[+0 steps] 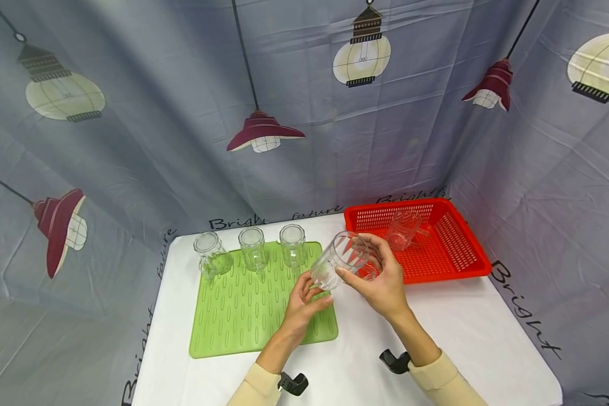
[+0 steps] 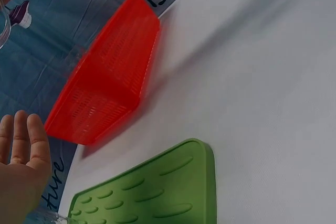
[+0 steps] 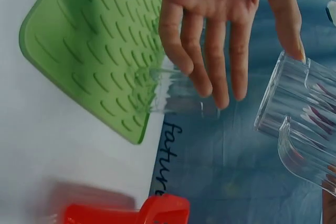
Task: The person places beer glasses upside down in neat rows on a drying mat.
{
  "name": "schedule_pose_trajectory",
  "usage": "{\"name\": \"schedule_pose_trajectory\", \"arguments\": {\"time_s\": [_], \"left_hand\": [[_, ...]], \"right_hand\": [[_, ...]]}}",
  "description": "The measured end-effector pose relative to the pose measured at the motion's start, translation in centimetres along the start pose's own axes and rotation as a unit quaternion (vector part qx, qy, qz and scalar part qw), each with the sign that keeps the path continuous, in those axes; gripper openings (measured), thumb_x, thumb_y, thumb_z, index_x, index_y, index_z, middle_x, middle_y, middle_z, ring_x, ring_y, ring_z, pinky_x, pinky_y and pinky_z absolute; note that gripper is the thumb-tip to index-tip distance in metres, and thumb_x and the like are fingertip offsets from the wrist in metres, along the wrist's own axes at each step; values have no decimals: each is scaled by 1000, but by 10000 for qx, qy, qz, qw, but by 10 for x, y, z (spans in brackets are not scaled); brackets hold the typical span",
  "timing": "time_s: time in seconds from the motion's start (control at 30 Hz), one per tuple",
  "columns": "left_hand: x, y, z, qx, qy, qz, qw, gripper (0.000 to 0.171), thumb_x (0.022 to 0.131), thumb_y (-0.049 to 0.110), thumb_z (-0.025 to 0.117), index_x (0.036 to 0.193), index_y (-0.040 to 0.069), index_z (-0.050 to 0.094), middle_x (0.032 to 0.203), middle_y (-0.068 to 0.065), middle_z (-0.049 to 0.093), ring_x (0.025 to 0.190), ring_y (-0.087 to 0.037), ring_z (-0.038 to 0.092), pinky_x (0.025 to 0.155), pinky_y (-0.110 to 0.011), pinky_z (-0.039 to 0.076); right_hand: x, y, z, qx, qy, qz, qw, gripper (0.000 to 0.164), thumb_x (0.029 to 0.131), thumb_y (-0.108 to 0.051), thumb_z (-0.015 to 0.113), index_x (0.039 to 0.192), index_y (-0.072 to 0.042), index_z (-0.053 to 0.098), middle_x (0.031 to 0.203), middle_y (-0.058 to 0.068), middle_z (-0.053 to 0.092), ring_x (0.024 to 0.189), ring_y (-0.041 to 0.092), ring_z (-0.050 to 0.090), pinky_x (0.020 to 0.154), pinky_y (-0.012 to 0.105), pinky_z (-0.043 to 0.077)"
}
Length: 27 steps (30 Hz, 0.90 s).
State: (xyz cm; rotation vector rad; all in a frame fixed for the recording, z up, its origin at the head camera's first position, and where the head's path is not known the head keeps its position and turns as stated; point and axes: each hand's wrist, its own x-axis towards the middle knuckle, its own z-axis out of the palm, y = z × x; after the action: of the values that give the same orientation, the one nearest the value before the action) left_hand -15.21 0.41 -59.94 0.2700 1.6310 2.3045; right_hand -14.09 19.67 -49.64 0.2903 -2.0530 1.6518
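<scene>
Over the near part of the white table [image 1: 355, 366], two cream sleeves [image 1: 451, 378] enter my head view, each wrist wearing a black camera mount [image 1: 396, 361].

Left hand [image 1: 296, 307]: grasping nothing as I read it, fingers extended, close by the lower end of a clear glass mug [image 1: 327, 269]. Whether it bears any weight, I cannot tell from my feeds.

Right hand [image 1: 388, 282]: grasping that mug, thumb on the near side, fingers round the far side. Mug is tilted, held up off the table, seen between mat and basket.

Beyond the left hand I note a green mat [image 1: 238, 324] with raised oval ridges. Farther, at right: a red perforated basket [image 1: 462, 237], one mug lying in it. Along the mat's far edge, three upright mugs [image 1: 254, 248] in a row, apart. Behind everything, a grey-blue lamp-print curtain [image 1: 157, 84].
</scene>
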Motion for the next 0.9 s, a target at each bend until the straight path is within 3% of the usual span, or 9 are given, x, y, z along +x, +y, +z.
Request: {"name": "schedule_pose_trajectory", "arguments": {"time_s": [0.13,0.33,0.53,0.67,0.9], "left_hand": [[0,1,2,-84,8,-47,10000,69,81,6,77,141,15,43,136,-3,56,112,-15,58,93,-29,52],[-1,0,3,-165,56,-81,9998,74,80,4,77,143,18,41,140,-4,54,118,-26,56,95,-30,52],[-2,2,4,-199,39,46,9998,78,81,6,77,146,23,38,146,-4,50,128,-17,55,102,-32,50],[-2,5,4,-324,-50,141,9994,78,83,9,75,149,24,35,150,-5,47,137,-19,49,106,-32,48],[-4,9,3,-532,-89,39,9985,77,85,5,73,148,24,34,150,-4,46,134,-17,52,106,-31,49]], "right_hand": [[-1,-2,2,-105,-56,2,9999,80,66,-12,91,135,-16,51,131,10,63,116,21,62,101,20,50],[0,-5,5,-116,-113,-16,9999,81,66,-13,92,136,-15,51,131,5,63,118,21,62,102,19,49],[-3,-8,7,-124,-180,-50,9997,82,65,-13,92,135,-14,51,131,4,62,116,21,62,102,19,49],[-5,-9,9,-126,-196,-7,9997,82,65,-14,92,135,-16,51,131,3,62,116,21,62,102,19,49],[-6,-9,9,-25,-201,-49,9998,80,66,-13,92,135,-14,51,132,8,62,118,24,61,102,21,50]]}}
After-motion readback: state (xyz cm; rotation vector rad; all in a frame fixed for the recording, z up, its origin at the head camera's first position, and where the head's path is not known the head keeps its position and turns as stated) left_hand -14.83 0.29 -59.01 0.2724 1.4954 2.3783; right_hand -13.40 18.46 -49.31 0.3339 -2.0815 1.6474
